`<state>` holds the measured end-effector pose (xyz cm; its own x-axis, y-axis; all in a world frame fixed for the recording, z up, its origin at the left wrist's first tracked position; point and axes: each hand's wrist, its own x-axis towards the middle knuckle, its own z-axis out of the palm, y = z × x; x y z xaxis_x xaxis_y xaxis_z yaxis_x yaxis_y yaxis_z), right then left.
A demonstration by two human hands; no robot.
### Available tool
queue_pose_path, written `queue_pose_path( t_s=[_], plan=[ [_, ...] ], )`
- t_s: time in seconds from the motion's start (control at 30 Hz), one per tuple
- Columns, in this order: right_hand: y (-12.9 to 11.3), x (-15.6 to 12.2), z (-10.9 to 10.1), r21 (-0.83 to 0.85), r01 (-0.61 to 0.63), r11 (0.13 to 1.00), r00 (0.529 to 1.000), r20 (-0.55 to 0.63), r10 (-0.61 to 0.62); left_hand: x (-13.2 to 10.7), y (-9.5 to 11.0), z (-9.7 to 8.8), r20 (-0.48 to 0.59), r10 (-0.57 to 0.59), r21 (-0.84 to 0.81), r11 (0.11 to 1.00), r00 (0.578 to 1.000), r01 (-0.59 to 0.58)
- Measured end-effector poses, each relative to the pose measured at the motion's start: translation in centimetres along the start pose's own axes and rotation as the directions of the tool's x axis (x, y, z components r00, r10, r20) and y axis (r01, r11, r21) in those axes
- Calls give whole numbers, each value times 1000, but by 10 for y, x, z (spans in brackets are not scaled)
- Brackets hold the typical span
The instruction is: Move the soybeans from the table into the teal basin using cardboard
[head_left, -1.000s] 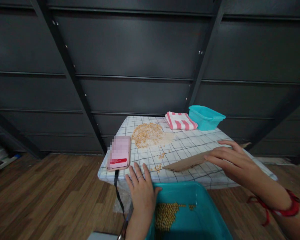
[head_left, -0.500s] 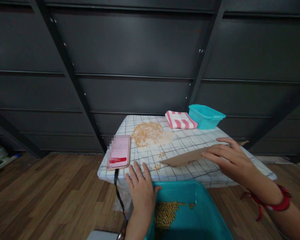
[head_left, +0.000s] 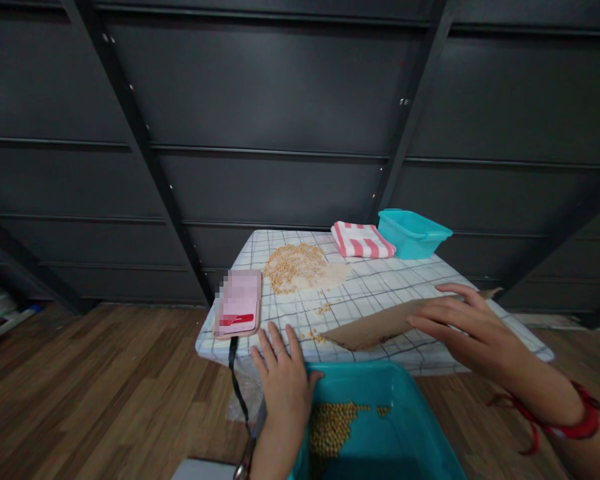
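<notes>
At the near edge of the small table (head_left: pixel 380 280), which has a white checked cloth, a large teal plastic bin (head_left: pixel 370 366) stands lower than the tabletop, with its rim just under the edge. Inside the bin lies a heap of yellow beans (head_left: pixel 333 430) at its left side; the rest of its bottom is bare.

The left hand (head_left: pixel 283 377) rests at the bin's left corner. Its fingers are spread flat on the cloth and its thumb lies against the rim, so it is not closed around anything. The right hand (head_left: pixel 463 327), with a red string bracelet (head_left: pixel 577 417) at the wrist, lies flat with stretched fingers on a strip of brown cardboard (head_left: pixel 375 327). It presses on the strip and does not clasp it. The strip lies on the cloth, and its left tip is just beside a few loose beans (head_left: pixel 316 335).

Farther back there is a bigger pile of beans (head_left: pixel 297 265) on the cloth. At the far right corner stands a small teal container (head_left: pixel 413 235); I cannot tell what is inside it. A red and white striped towel (head_left: pixel 361 241), folded, touches it on the left. A phone in a pink case (head_left: pixel 239 303) lies at the left edge.
</notes>
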<state>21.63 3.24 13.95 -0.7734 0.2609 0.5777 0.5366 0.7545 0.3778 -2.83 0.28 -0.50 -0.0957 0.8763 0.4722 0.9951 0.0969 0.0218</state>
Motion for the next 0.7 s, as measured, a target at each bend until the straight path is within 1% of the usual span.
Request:
queue_pose_path(
  t_s=[0.13,0.23,0.33,0.53,0.7],
  plan=[
    [-2,-5,-2,108,-99,989,994,61,92,1,0,-1,-1,5,7,1000,1000,-5],
    [-4,-7,-4,156,-137,978,988,95,124,1,0,-2,12,0,15,1000,1000,0],
    [-5,-9,-3,146,-128,981,990,77,118,1,1,-1,20,1,18,1000,1000,-1],
    [-3,-7,3,20,-60,998,998,31,59,1,2,-3,13,-1,25,1000,1000,1],
    [-5,0,1,45,-67,997,997,30,65,1,2,-6,35,2,31,1000,999,-3]
  ],
)
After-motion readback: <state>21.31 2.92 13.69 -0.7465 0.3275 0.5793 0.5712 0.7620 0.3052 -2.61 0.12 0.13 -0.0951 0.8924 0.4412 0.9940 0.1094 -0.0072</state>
